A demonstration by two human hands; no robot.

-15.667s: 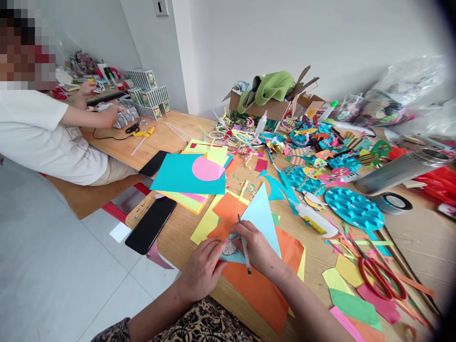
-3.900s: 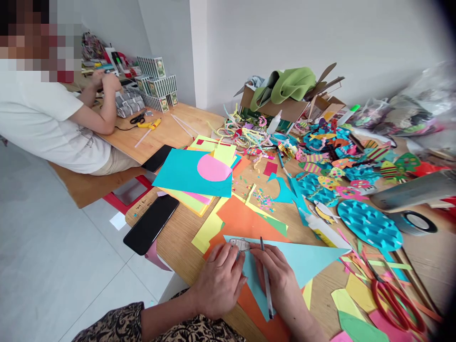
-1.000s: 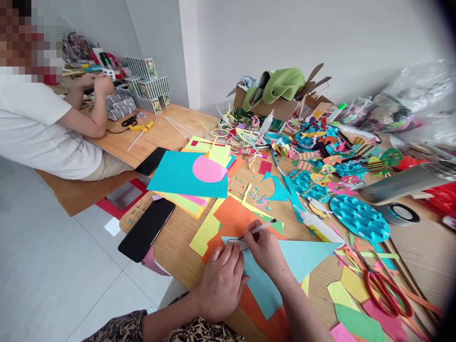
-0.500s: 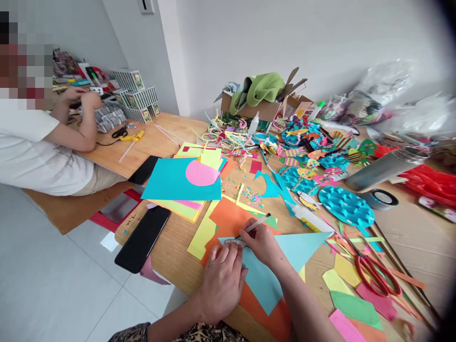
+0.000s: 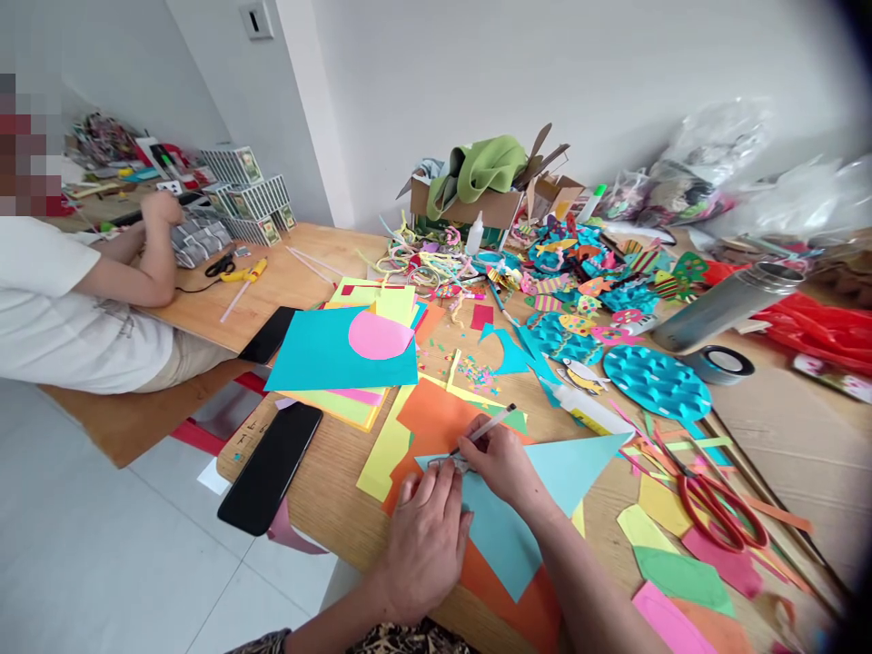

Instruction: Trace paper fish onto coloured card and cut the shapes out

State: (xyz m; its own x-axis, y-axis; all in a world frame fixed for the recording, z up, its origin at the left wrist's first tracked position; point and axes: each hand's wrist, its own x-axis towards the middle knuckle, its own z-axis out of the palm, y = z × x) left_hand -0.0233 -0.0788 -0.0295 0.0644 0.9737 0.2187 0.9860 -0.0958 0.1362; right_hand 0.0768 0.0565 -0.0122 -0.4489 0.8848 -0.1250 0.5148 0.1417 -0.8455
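In the head view, the right hand (image 5: 500,459) pinches a pen (image 5: 493,427) between the thumb and the fingers, and the pen's tip is at a small drawn paper piece (image 5: 434,462). The left hand (image 5: 429,540) has its fingers stretched and close together, and they press this piece on the light blue paper (image 5: 572,472). Under it lies an orange sheet (image 5: 429,413), upon the wooden table (image 5: 333,481). A black phone (image 5: 272,468) rests near the table's edge, and red-handled scissors (image 5: 722,510) lie at the right. Behind, a cardboard box (image 5: 500,209) stands before the pale wall (image 5: 436,64); a person in a white shirt (image 5: 82,309) sits at the left.
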